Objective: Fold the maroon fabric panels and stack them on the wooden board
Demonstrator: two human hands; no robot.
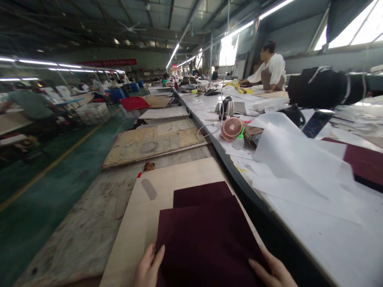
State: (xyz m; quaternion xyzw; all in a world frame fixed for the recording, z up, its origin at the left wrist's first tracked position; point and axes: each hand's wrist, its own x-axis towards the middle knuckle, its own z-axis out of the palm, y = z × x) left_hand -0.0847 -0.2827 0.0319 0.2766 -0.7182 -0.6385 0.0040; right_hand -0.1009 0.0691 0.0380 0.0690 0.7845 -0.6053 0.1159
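Both of my hands rest on a stack of dark maroon fabric pieces [206, 235] lying on a pale wooden board [167, 179]. My left hand [148, 268] lies at the fabric's near left edge, thumb stretched onto the cloth, fingers flat. At the near right edge, my right hand [273, 273] lies with its thumb pointing left over the fabric. Neither hand grips anything that I can see. A second maroon piece [202, 193] sticks out from beneath the top one at the far side.
A long white cutting table [314, 239] runs along the right, with white paper sheets [299, 159], a pink fan [231, 128], a phone [317, 122] and more maroon fabric [365, 163]. A person in white [271, 69] works at its far side. Wooden boards [155, 143] lie ahead; a green floor aisle [44, 187] is on the left.
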